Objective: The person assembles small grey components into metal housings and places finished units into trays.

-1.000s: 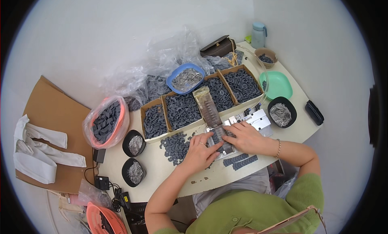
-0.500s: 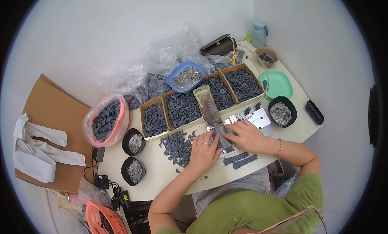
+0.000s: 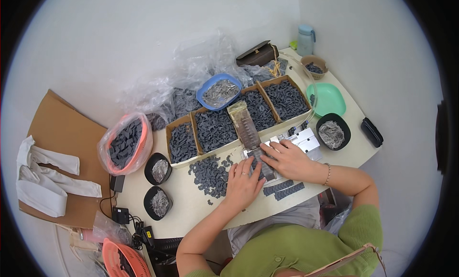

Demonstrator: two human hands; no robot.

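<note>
At the front of the table both hands rest on a metal fixture [image 3: 306,141] with a narrow slotted track. A clear, brownish cover strip [image 3: 246,126] runs back from the track. My left hand [image 3: 243,185] lies along the track's left side, fingers stretched out, tips touching its edge. My right hand [image 3: 295,161] reaches over from the right, fingers spread and tips on the track. Whatever small pieces lie under the fingertips are hidden. Two strips of joined dark grey links [image 3: 289,191] lie just in front of the fixture. Loose dark grey pieces [image 3: 209,176] are scattered to its left.
A divided cardboard tray [image 3: 217,129] of grey pieces stands behind, with a blue bowl [image 3: 200,96] of metal pins on it. Black bowls [image 3: 158,201] of pins stand left, another [image 3: 347,133] right. A green tray [image 3: 330,99] and black case [image 3: 372,132] sit at right.
My right hand has shifted slightly left and back along the track. My left fingertips have moved a little along its edge. The table's contents look the same.
</note>
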